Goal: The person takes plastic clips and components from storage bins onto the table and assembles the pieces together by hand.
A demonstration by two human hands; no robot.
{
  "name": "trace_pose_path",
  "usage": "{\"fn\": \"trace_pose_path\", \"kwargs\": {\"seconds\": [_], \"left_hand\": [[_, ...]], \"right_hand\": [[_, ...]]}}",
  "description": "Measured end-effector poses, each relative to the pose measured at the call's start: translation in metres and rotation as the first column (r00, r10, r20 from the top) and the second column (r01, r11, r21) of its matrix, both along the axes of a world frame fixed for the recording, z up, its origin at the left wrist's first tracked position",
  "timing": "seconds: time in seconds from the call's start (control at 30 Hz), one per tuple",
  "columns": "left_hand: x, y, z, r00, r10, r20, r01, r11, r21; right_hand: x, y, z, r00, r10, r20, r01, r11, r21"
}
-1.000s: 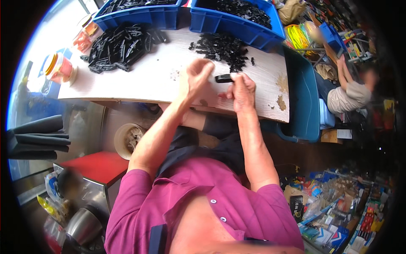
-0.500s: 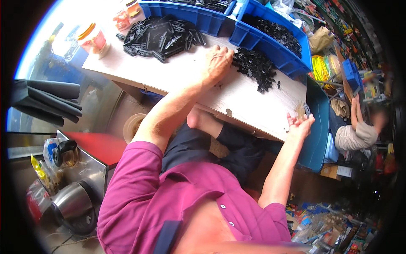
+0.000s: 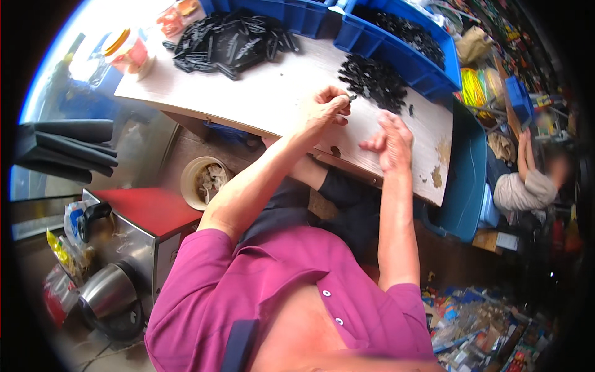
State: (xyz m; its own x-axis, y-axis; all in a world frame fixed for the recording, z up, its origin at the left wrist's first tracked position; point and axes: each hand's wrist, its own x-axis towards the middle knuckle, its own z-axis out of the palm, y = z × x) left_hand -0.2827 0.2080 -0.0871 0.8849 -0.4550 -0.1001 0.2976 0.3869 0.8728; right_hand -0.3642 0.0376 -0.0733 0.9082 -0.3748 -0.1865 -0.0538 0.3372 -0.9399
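Observation:
Over the middle of the white tabletop, my left hand is closed in a pinch on a small black plastic piece, which pokes out past the fingertips. To its right, my right hand hovers near the table's front edge, fingers loosely curled and apart, and I see nothing in it. Just beyond both hands lies a pile of small black plastic pieces. Farther left sits a heap of longer black plastic parts.
Two blue bins line the table's back. A dark green bin stands against its right end. At the left are a lidded jar and a bucket of scraps. Another person works at the far right.
My right hand has come left from the green bin's edge, and the black part it held is no longer seen. My left hand has drawn back from the small pile with a piece pinched.

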Motion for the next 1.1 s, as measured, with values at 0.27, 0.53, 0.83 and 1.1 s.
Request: {"fn": "trace_pose_path", "kwargs": {"seconds": [0.27,0.53,0.83,1.1], "left_hand": [[-0.013,0.001,0.001,0.998,-0.053,-0.033,0.051,0.997,-0.05],[-0.016,0.01,-0.006,0.981,-0.141,0.133,0.127,0.986,0.105],[0.069,0.174,-0.009,0.369,-0.178,0.912,-0.927,0.007,0.376],[0.046,0.171,-0.024,0.354,-0.085,0.931,-0.908,0.209,0.364]], "right_hand": [[0.013,0.018,-0.005,0.994,0.097,0.04,-0.093,0.991,-0.098],[0.004,0.022,-0.004,0.996,0.087,0.013,-0.085,0.99,-0.114],[0.004,0.022,-0.007,0.995,0.066,0.073,-0.059,0.994,-0.088],[0.005,0.018,-0.015,0.994,0.068,0.084,-0.058,0.992,-0.115]]}}
